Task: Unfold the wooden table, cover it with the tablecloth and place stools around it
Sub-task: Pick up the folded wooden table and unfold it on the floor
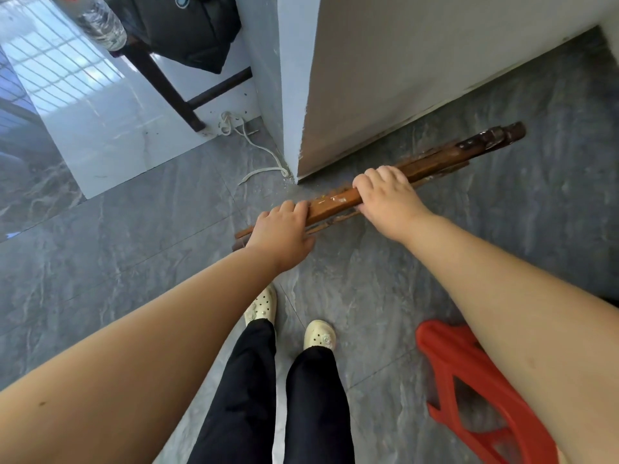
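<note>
both hands, left hand (280, 234) and right hand (388, 195), grip the folded wooden table's (432, 164) top edge.

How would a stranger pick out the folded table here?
Find the white wall corner mid-view. At its foot runs the folded table, seen edge-on, gripped by the left hand and right hand. It is the only long strip of worn orange-brown wood; the nearby stool is red plastic.
</note>
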A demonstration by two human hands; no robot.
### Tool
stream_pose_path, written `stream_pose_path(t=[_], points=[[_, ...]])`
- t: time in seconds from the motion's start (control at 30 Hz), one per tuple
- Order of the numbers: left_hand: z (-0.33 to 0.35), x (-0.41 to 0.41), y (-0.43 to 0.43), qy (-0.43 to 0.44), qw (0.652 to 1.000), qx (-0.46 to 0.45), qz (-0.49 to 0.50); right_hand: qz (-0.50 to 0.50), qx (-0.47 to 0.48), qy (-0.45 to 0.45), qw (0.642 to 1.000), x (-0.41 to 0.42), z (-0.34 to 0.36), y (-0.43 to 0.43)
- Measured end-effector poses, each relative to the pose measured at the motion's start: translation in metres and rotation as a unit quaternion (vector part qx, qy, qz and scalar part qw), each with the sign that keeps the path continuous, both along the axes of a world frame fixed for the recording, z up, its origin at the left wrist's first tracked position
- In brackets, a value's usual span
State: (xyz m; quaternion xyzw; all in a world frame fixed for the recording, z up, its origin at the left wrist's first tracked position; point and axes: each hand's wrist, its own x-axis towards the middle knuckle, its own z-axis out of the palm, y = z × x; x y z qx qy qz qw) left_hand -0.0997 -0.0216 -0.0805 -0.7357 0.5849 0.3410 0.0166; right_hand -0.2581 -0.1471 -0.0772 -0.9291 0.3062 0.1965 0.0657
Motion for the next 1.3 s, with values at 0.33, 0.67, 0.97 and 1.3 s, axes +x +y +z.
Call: stream_pose_path(t=[0.33,0.67,0.97,1.3], points=[[0.011,-0.046,0.039,0.019,0.994,0.107,-0.027,0.017,0.082,0.090,0.992,-0.038,0.018,0.039],[0.022,-0.061,0.178,-0.035,0.990,0.139,0.009,0.087,0.155,0.085,0.980,-0.057,0.016,0.176],[0.024,-0.075,0.320,-0.029,0.986,0.155,0.054,0.067,0.193,0.068,0.977,-0.065,0.014,0.317],[0.021,-0.111,0.478,-0.021,0.984,0.155,0.089,0.039,0.192,0.059,0.979,-0.092,0.017,0.468]])
